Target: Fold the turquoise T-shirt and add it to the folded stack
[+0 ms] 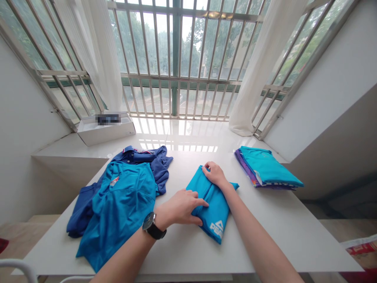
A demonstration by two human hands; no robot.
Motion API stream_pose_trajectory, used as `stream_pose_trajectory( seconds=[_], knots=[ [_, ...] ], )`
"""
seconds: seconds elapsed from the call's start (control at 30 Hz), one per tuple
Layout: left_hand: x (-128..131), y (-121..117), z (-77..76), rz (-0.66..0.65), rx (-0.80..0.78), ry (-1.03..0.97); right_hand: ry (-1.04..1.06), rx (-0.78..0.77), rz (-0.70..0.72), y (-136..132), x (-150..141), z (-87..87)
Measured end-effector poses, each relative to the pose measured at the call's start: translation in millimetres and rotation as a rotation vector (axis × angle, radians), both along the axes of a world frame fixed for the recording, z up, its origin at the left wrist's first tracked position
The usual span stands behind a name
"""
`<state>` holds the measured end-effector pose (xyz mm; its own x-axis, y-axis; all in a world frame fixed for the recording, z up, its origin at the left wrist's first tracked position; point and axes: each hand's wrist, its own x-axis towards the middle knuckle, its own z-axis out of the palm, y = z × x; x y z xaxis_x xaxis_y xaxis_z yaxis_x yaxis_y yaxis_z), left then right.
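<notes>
Left hand (181, 206) spread flat, pressing the folded turquoise shirt (210, 206), long axis pointing straight ahead, PEAK logo (216, 228) toward the person; right hand (215, 175) curled over the far end, grip unclear!

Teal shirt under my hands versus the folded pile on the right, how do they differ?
The teal shirt sits under the left hand and right hand, while the folded pile is untouched. The shirt lies alone showing a white logo; the pile has a purple garment beneath its teal top. Both are folded, on the white table.
</notes>
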<state>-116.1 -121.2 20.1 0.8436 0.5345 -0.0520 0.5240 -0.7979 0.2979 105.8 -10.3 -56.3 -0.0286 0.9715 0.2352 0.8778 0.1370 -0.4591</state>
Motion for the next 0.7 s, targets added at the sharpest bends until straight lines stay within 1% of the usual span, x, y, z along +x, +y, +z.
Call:
stream_pose_trajectory(
  seconds=[0.2,0.47,0.57,0.7],
  knots=[
    [0.2,1.7,-3.0,-0.003,0.016,0.000,-0.007,-0.008,-0.002,-0.3,-0.2,0.5],
    [1.2,4.4,-10.4,-0.056,0.025,-0.060,-0.028,-0.017,-0.004,-3.8,-1.3,4.7],
    [0.7,6.2,-10.3,-0.040,0.030,-0.052,-0.081,-0.018,-0.020,-8.6,-0.4,9.4],
    [-3.1,12.4,-8.8,0.013,0.058,-0.034,-0.163,0.007,-0.074,-14.1,3.3,15.5]
  ],
)
